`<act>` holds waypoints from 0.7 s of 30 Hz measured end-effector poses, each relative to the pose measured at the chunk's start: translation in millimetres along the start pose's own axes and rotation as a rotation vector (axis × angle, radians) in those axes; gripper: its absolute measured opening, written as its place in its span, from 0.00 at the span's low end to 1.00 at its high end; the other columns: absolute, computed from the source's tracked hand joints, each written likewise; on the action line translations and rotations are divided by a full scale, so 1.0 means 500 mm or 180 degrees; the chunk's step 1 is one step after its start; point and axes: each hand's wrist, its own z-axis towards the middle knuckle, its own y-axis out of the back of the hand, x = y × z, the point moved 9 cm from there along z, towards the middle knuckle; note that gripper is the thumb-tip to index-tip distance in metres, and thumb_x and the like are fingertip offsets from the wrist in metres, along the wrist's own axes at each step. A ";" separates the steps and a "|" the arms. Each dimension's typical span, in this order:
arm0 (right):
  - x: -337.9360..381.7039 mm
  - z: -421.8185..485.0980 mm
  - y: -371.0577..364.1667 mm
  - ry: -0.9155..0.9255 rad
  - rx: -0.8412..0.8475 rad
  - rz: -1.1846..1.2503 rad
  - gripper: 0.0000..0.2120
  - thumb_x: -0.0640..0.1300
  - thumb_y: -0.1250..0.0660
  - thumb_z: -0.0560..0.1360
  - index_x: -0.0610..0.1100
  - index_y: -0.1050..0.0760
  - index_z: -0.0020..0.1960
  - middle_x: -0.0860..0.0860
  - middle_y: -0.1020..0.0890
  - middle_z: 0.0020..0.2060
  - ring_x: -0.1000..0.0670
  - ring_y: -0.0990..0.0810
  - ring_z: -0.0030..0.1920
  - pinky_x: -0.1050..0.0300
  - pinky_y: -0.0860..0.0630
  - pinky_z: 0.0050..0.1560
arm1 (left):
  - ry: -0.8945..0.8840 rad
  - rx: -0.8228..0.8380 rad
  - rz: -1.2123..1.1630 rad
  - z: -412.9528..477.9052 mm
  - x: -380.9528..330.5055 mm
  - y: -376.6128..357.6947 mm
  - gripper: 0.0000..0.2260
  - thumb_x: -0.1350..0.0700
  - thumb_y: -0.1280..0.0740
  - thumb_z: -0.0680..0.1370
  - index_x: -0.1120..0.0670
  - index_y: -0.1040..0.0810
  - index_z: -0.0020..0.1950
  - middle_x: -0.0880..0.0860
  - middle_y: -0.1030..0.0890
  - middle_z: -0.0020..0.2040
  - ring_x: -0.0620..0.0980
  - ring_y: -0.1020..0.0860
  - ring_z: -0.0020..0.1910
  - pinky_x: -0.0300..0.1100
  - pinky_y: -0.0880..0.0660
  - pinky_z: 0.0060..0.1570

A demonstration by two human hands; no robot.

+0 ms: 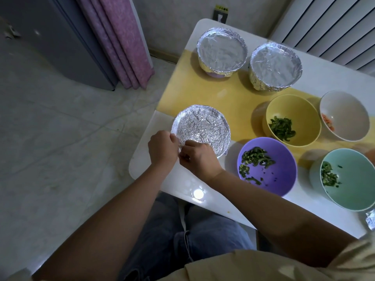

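A bowl covered with crinkled foil [203, 126] stands near the table's front left corner. My left hand [162, 148] pinches the foil at the bowl's near left rim. My right hand [197, 157] sits right beside it, fingers curled on the foil's near edge. Two more foil-covered bowls, one at the back [222, 51] and one to its right [276, 66], stand at the far side of the table.
A purple bowl [284, 159], a yellow bowl [300, 114] and a teal bowl [357, 185] hold chopped green vegetables. A white bowl [349, 112] holds a little pink food. A foil scrap [371, 220] lies at the right edge. The white table [146, 157] has a yellow mat [203, 94].
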 end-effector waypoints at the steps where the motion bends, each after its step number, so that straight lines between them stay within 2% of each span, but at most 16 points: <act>1: 0.000 -0.001 0.000 0.0004 0.0001 0.0009 0.06 0.35 0.34 0.64 0.40 0.28 0.29 0.46 0.28 0.27 0.40 0.30 0.23 0.56 0.33 0.20 | 0.0016 0.0053 -0.0015 0.001 0.001 -0.005 0.14 0.56 0.41 0.80 0.59 0.30 0.36 0.64 0.21 0.39 0.63 0.24 0.41 0.45 0.40 0.36; 4: 0.000 0.000 0.000 0.0000 0.0000 0.0053 0.06 0.35 0.34 0.64 0.40 0.28 0.29 0.46 0.28 0.27 0.41 0.31 0.23 0.56 0.33 0.20 | 0.0029 0.0148 0.0042 0.010 0.001 -0.012 0.15 0.58 0.41 0.81 0.62 0.29 0.35 0.66 0.20 0.41 0.65 0.23 0.44 0.46 0.39 0.37; 7: -0.005 0.007 0.005 -0.0098 -0.0098 0.0117 0.08 0.35 0.32 0.65 0.40 0.28 0.29 0.46 0.28 0.27 0.41 0.30 0.23 0.56 0.32 0.21 | -0.0036 0.0262 0.0036 0.021 -0.007 -0.011 0.19 0.59 0.42 0.81 0.58 0.37 0.30 0.61 0.25 0.34 0.63 0.25 0.41 0.45 0.41 0.37; 9: -0.011 0.011 0.006 -0.0168 -0.0130 0.0169 0.10 0.35 0.28 0.66 0.40 0.27 0.30 0.46 0.27 0.28 0.42 0.29 0.24 0.56 0.32 0.22 | -0.0084 0.0456 -0.0193 0.029 -0.013 -0.014 0.18 0.57 0.43 0.82 0.60 0.34 0.32 0.58 0.29 0.32 0.62 0.26 0.41 0.45 0.41 0.37; 11: -0.013 0.013 -0.001 -0.0193 -0.0047 0.0184 0.09 0.36 0.25 0.67 0.40 0.25 0.32 0.47 0.26 0.29 0.42 0.27 0.25 0.56 0.30 0.24 | -0.0042 0.0550 -0.0392 0.027 -0.007 -0.012 0.19 0.53 0.44 0.83 0.61 0.30 0.36 0.59 0.27 0.35 0.62 0.26 0.42 0.45 0.38 0.38; 14: -0.017 0.016 -0.009 -0.0256 0.0089 0.0274 0.08 0.41 0.24 0.68 0.39 0.22 0.36 0.47 0.24 0.32 0.43 0.24 0.29 0.53 0.26 0.27 | 0.0151 0.0351 -0.0605 0.014 0.028 -0.003 0.20 0.53 0.46 0.84 0.61 0.27 0.37 0.63 0.20 0.40 0.62 0.24 0.44 0.46 0.36 0.40; 17: -0.021 0.014 0.003 -0.0220 0.0159 0.0299 0.13 0.48 0.23 0.67 0.41 0.22 0.42 0.48 0.23 0.36 0.44 0.23 0.33 0.55 0.28 0.30 | 0.0371 0.0178 -0.0806 -0.009 0.057 -0.001 0.22 0.53 0.46 0.83 0.66 0.21 0.42 0.64 0.18 0.45 0.64 0.22 0.48 0.50 0.29 0.47; 19: -0.023 0.009 0.018 -0.0149 0.0192 0.0222 0.15 0.49 0.22 0.66 0.41 0.23 0.43 0.48 0.23 0.37 0.44 0.23 0.34 0.55 0.29 0.31 | 0.0421 0.0051 -0.0864 -0.031 0.061 0.002 0.22 0.52 0.46 0.83 0.65 0.21 0.42 0.63 0.17 0.43 0.63 0.22 0.45 0.50 0.29 0.47; 21: -0.024 0.001 0.026 -0.0059 0.0262 0.0086 0.15 0.48 0.21 0.64 0.41 0.24 0.42 0.48 0.22 0.38 0.43 0.22 0.35 0.54 0.29 0.30 | 0.0443 -0.0057 -0.0762 -0.055 0.055 0.007 0.23 0.51 0.45 0.83 0.63 0.22 0.38 0.59 0.19 0.37 0.57 0.24 0.38 0.46 0.33 0.41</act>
